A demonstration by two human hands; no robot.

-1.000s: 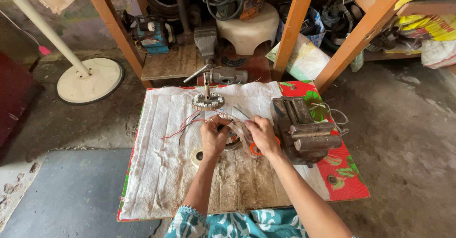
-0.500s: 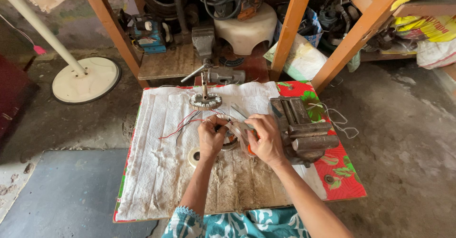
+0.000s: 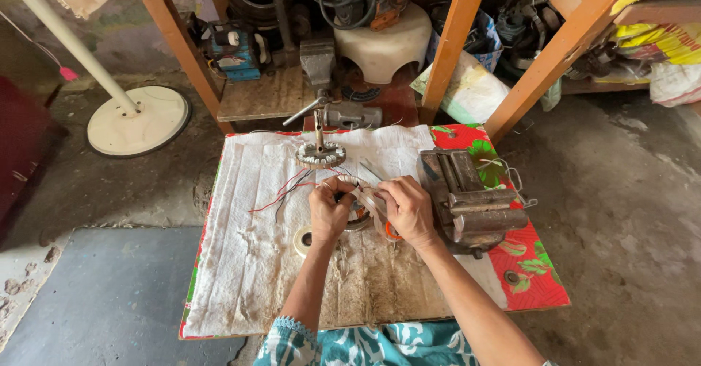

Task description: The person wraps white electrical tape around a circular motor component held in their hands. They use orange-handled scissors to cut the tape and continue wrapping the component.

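Both my hands are closed on the small wound motor coil (image 3: 356, 209), which sits on the white cloth (image 3: 248, 264) right between them. My left hand (image 3: 328, 211) pinches its near rim, and my right hand (image 3: 409, 207) grips the other side along with a strip of clear tape (image 3: 376, 207) that runs across to the coil. I cannot tell what the orange bit under my right palm is.

To do this well, I judge I should keep the coil pressed flat on the desk (image 3: 533, 293) with my left thumb, hold the strip taut, and keep the red and black leads (image 3: 288, 191) trailing off beyond my left hand, clear of the winding.

The bench vise (image 3: 471, 205) sits just right of my right hand. The tape roll (image 3: 302, 240) lies just below my left wrist, and the toothed rotor on its shaft (image 3: 320, 153) stands beyond my fingers.

Against half a second ago, my hands hold the same grip; only my view has drifted slightly.
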